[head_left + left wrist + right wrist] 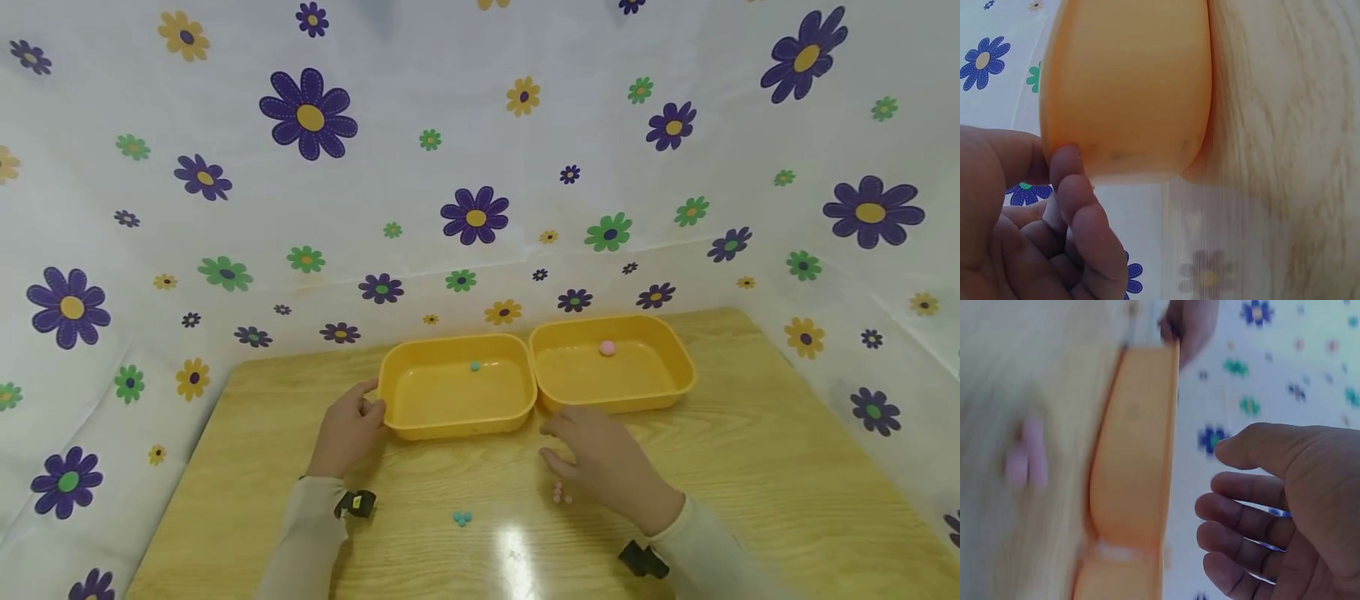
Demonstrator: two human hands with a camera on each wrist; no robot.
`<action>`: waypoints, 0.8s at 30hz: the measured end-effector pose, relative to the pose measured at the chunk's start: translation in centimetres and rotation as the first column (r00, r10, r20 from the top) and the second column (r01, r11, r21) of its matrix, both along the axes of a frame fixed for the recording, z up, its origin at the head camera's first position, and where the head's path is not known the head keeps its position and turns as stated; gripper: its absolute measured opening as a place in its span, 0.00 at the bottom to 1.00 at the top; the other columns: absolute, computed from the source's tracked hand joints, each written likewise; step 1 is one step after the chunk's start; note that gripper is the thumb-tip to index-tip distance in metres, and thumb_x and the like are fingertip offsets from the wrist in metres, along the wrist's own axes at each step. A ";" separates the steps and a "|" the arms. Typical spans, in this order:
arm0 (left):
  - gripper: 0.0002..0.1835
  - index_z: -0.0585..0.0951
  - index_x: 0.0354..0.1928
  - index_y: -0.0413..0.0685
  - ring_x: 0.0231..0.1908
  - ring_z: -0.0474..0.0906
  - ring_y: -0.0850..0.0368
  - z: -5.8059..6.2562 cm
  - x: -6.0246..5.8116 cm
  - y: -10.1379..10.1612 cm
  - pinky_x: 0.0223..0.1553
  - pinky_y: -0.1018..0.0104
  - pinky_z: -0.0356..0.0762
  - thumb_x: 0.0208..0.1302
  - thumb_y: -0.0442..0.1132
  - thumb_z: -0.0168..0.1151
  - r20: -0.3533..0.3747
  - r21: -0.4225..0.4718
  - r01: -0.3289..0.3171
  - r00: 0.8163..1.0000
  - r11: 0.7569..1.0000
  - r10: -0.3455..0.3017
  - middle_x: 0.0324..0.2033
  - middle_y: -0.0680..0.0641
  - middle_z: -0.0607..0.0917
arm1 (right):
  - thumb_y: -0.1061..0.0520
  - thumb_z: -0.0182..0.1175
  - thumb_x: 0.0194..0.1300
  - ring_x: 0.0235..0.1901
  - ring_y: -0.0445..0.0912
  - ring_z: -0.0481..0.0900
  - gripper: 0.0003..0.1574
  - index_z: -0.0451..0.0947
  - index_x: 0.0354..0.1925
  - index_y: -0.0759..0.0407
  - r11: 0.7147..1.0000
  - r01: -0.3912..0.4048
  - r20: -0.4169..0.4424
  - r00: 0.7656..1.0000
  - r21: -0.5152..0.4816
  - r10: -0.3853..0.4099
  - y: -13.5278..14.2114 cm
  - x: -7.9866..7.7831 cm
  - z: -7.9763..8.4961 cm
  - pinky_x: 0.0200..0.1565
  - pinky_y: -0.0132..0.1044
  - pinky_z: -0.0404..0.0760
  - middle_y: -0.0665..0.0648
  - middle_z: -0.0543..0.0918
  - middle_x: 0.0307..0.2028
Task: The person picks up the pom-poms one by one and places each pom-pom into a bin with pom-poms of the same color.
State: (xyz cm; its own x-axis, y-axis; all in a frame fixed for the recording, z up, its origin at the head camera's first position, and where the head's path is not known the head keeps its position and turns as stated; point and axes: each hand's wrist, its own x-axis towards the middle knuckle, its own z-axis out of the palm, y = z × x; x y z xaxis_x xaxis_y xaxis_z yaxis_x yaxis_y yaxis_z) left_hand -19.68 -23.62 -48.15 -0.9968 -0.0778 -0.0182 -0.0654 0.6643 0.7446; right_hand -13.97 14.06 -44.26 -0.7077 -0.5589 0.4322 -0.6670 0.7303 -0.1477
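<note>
A white cloth printed with purple, yellow and green flowers (390,83) rises behind the pale wood-grain worktop (255,450). Near the worktop's back edge stand 2 yellow, round-cornered plastic trays, their rims meeting or nearly so: the left tray (450,400) and the right tray (615,379). Room runs from each tray to the nearer side edge, and a broad stretch of wood lies in front of both. The right hand (611,462) is before the right tray's front wall, thumb apart from loosely bent fingers. The left hand (348,429) pinches the left tray's left rim between thumb and fingers. A rounded pink piece (607,347) lies inside the right tray, toward its back wall. Small pink pieces (557,492), blurred, cluster on the worktop beside the right hand. Nearer the front, 3 small blue pieces (462,518) sit touching; 1 small blue-green piece (475,366) lies toward the left tray's back wall.
</note>
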 end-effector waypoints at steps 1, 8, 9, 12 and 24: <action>0.27 0.71 0.74 0.47 0.29 0.75 0.53 0.0 0.0 0.0 0.29 0.63 0.73 0.75 0.43 0.53 0.001 0.000 -0.001 1.000 1.000 0.001 0.32 0.47 0.83 | 0.53 0.76 0.60 0.34 0.43 0.81 0.15 0.85 0.42 0.57 0.999 -0.041 0.003 0.999 0.023 0.041 -1.0 0.4 -0.2 0.36 0.37 0.83 0.51 0.84 0.36; 0.27 0.71 0.73 0.45 0.28 0.75 0.54 0.3 0.1 -0.1 0.28 0.64 0.72 0.75 0.43 0.54 0.009 0.000 0.004 1.000 1.000 -0.004 0.33 0.46 0.84 | 0.55 0.75 0.62 0.30 0.36 0.78 0.08 0.85 0.38 0.51 0.963 -0.237 0.138 0.966 0.126 0.220 -7.1 2.2 -1.2 0.31 0.27 0.77 0.45 0.82 0.32; 0.28 0.71 0.73 0.45 0.28 0.75 0.54 0.4 0.1 -0.1 0.28 0.64 0.73 0.75 0.42 0.54 0.008 -0.002 0.005 1.000 1.000 -0.005 0.33 0.46 0.85 | 0.55 0.75 0.62 0.28 0.35 0.77 0.07 0.85 0.37 0.50 0.959 -0.247 0.142 0.964 0.140 0.227 -7.7 2.3 -1.4 0.30 0.26 0.74 0.44 0.82 0.32; 0.28 0.71 0.74 0.44 0.28 0.75 0.54 0.6 0.1 -0.1 0.29 0.63 0.72 0.75 0.42 0.54 0.006 -0.002 0.008 1.000 1.000 -0.008 0.33 0.46 0.85 | 0.53 0.75 0.63 0.25 0.34 0.72 0.07 0.84 0.34 0.48 0.949 -0.261 0.144 0.961 0.175 0.237 -8.9 2.4 -1.7 0.30 0.24 0.67 0.43 0.81 0.29; 0.29 0.70 0.74 0.45 0.30 0.76 0.53 0.7 0.3 0.0 0.32 0.62 0.73 0.74 0.42 0.55 0.025 0.001 0.009 1.000 1.000 -0.009 0.35 0.46 0.85 | 0.51 0.71 0.67 0.24 0.33 0.69 0.09 0.82 0.31 0.48 0.943 -0.272 0.207 0.951 0.192 0.232 -10.3 2.7 -3.1 0.29 0.23 0.68 0.42 0.78 0.27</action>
